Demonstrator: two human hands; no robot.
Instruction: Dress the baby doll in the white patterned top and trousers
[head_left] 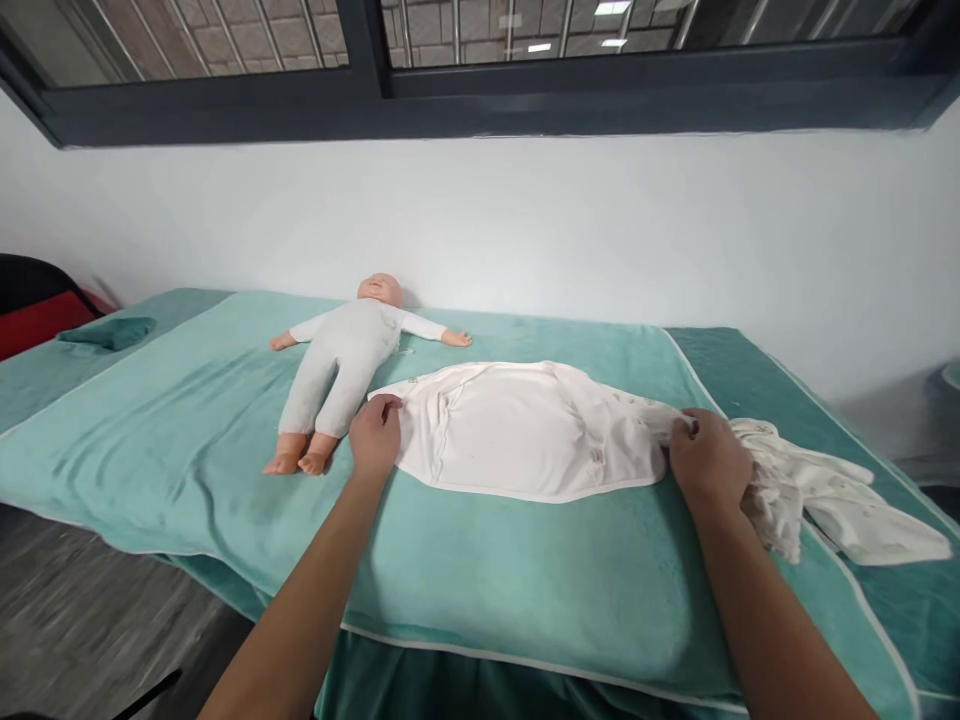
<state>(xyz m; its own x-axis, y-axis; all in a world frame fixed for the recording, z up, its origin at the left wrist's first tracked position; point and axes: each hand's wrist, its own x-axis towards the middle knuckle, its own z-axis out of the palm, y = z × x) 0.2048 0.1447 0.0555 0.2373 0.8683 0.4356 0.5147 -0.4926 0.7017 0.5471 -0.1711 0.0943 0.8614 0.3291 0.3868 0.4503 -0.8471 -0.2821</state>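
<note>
A white baby garment (517, 430) lies spread sideways on the green cover. My left hand (377, 432) pinches its left end, close to the doll's feet. At the opposite end my right hand (709, 458) is closed on the bunched cloth. Up and to the left, a baby doll (341, 350) in a white bodysuit rests on its back with arms stretched out. Right of my right hand lies a crumpled white patterned cloth (832, 490); whether it joins the garment is hidden behind that hand.
The green cover (510, 570) with white piping spans the table. A folded teal cloth (109, 333) and a red and black item (37, 310) sit at far left. Behind are a white wall (525, 230) and a dark window frame (480, 102).
</note>
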